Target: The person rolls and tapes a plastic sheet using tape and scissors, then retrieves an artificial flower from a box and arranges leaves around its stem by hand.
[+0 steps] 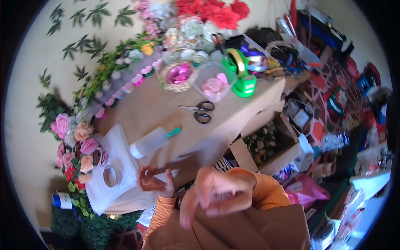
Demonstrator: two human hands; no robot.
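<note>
My left hand (pixel 156 181) is near the table's front edge, palm up with its fingers apart and nothing in it. Close to the camera, my right hand (pixel 223 191) is raised over my lap, its fingers curled, spread apart and slightly blurred, with no object seen in them. Beyond the left hand, a white bottle (pixel 148 142) with a green tip lies on the brown-covered table (pixel 146 104). Farther back are black-handled scissors (pixel 201 111). To the left, a tape roll (pixel 111 176) rests on white sheets (pixel 109 149).
A clear tub of pink pieces (pixel 215 85), a wicker basket (pixel 178 85) and a green tape dispenser (pixel 243 83) stand at the back. Artificial flowers line the left edge. An open cardboard box (pixel 285 155) holding foliage sits right of the table.
</note>
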